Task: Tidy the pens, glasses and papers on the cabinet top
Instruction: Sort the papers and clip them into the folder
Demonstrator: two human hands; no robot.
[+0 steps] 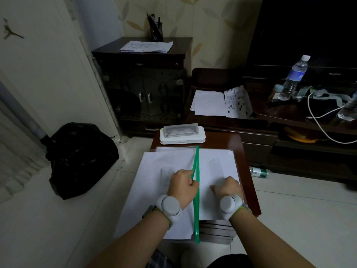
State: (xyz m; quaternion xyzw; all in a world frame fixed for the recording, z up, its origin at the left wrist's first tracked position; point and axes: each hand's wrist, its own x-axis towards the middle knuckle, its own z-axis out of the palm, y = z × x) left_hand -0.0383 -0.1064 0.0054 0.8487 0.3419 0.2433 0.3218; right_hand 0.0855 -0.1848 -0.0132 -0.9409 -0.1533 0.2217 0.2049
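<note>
1. My left hand (182, 183) is curled into a grip on the green strip (196, 190) of a clear folder. My fingers pinch the strip where it splits in two.
2. My right hand (228, 187) lies on the white papers (212, 165). Its fingers are bent down onto the sheet. I cannot tell if this grip holds the paper or only presses on it.
3. The papers sit in front of me on a small brown desk (237, 140). The left sheets hang over the desk's edge.
4. A white glasses case (182, 137) lies at the far end of the same desk, just past the papers. A clear case with glasses (181, 130) in it rests on top of the white one.
5. The dark cabinet (143, 82) stands by the wall, well apart from my hands. More papers (146, 46) lie on its top.
6. A dark pen holder (156, 31) with pens in it stands behind those papers, at the back of the cabinet top.
7. A black bag (77, 157) sits on the floor to the left.
</note>
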